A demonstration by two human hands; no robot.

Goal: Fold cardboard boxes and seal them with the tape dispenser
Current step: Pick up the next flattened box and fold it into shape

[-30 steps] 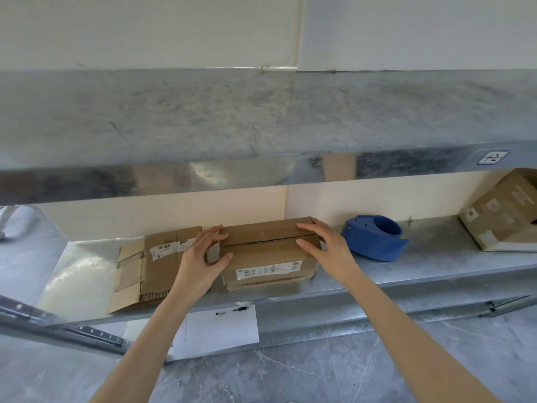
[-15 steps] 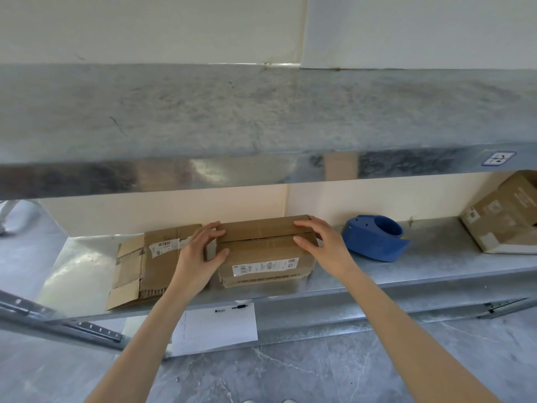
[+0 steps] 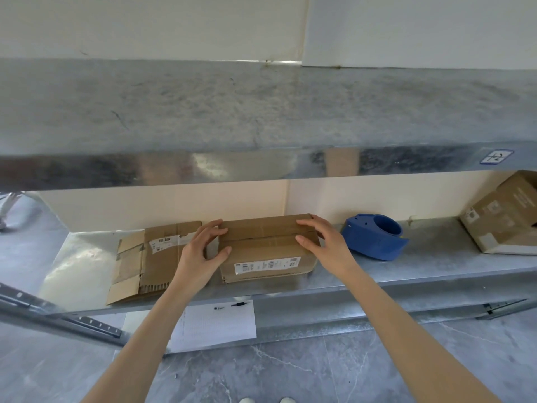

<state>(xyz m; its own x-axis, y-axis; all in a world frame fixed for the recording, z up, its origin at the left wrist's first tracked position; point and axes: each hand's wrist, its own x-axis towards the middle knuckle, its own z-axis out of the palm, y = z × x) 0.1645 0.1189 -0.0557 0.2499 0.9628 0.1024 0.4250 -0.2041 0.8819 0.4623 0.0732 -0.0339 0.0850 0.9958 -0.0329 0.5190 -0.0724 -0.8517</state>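
A small brown cardboard box (image 3: 267, 251) stands on the lower metal shelf (image 3: 436, 263) with its top flaps folded down and a white label on its front. My left hand (image 3: 197, 254) cups the box's left end, fingers on the top edge and thumb on the front edge. My right hand (image 3: 327, 245) rests on the right end, fingers and thumb pressing the top flaps. A blue tape dispenser (image 3: 374, 237) sits on the shelf just right of the box, untouched.
A flattened cardboard box (image 3: 151, 257) lies on the shelf left of my left hand. Another cardboard box (image 3: 505, 219) leans at the far right. The upper shelf (image 3: 261, 112) overhangs the work area. A white sheet of paper (image 3: 218, 324) lies on the floor below.
Both hands have stayed on the box's ends. The box has slid slightly to the left, away from the tape dispenser.
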